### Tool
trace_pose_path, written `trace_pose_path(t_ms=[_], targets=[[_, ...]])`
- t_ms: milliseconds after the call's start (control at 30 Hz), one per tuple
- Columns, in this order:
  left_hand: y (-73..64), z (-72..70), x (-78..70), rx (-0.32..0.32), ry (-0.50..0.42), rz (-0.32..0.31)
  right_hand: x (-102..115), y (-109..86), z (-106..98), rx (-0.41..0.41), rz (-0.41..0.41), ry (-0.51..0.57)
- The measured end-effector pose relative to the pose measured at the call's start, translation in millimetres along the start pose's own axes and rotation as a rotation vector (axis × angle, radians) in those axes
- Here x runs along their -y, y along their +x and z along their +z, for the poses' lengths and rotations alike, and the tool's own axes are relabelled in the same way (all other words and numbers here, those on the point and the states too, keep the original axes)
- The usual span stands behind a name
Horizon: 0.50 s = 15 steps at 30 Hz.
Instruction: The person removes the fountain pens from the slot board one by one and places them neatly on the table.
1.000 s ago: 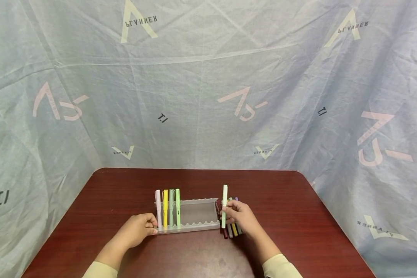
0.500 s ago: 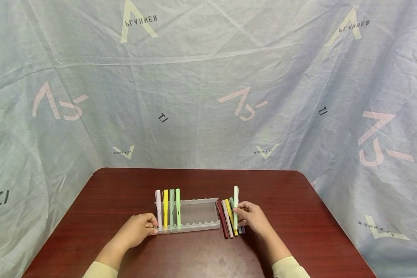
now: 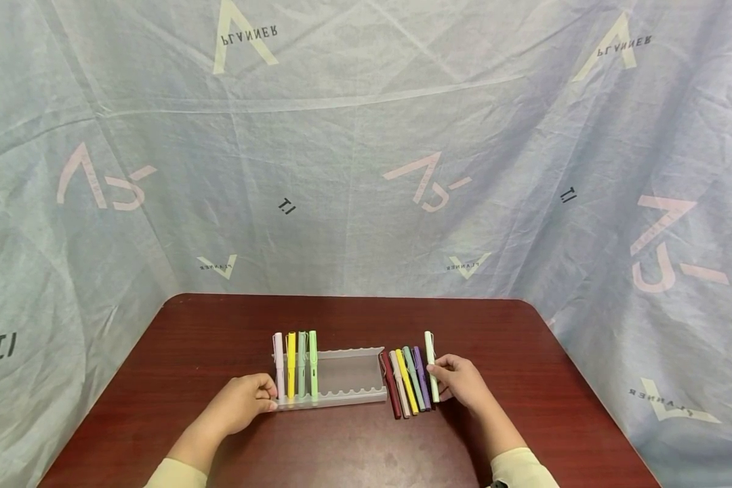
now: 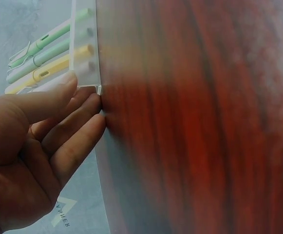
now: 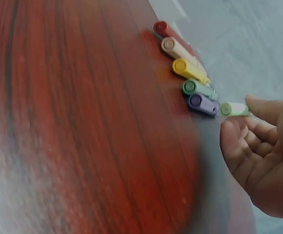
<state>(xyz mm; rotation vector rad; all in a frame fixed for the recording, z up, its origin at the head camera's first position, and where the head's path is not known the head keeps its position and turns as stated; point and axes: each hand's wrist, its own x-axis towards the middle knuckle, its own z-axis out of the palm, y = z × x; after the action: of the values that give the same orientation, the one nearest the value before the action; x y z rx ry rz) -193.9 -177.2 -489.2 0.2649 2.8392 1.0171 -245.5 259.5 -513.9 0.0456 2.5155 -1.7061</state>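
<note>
My right hand [image 3: 465, 385] pinches a pale green pen [image 3: 430, 349] between thumb and fingers, at the right end of a row of loose pens. In the right wrist view that pen [image 5: 233, 109] sits beside a purple pen [image 5: 202, 103]. A clear plastic pen tray [image 3: 356, 397] with notched edges lies left of the row. My left hand [image 3: 245, 403] holds its left front corner, thumb on top and fingers at the end. Across the tray's left part lie a pale pink pen [image 3: 278, 359], a yellow pen [image 3: 291, 366], a grey-green pen [image 3: 301, 369] and a light green pen [image 3: 313, 359].
Several loose pens lie side by side right of the tray, from a dark red pen [image 3: 392, 390] to the purple one. The dark red wooden table [image 3: 317, 451] has a grey printed cloth [image 3: 354, 224] hanging behind and at its sides.
My right hand has moved right with the pale green pen, from beside the tray across the loose pens to the purple pen's far side. The left hand and tray have stayed put.
</note>
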Motion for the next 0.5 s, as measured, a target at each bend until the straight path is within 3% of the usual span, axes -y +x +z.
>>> trace_pose_path(t_ms=[500], targets=[[0.2,-0.5,-0.4,0.005,0.003,0.001,-8.8,2.9,3.0,-0.067,0.029,-0.296]])
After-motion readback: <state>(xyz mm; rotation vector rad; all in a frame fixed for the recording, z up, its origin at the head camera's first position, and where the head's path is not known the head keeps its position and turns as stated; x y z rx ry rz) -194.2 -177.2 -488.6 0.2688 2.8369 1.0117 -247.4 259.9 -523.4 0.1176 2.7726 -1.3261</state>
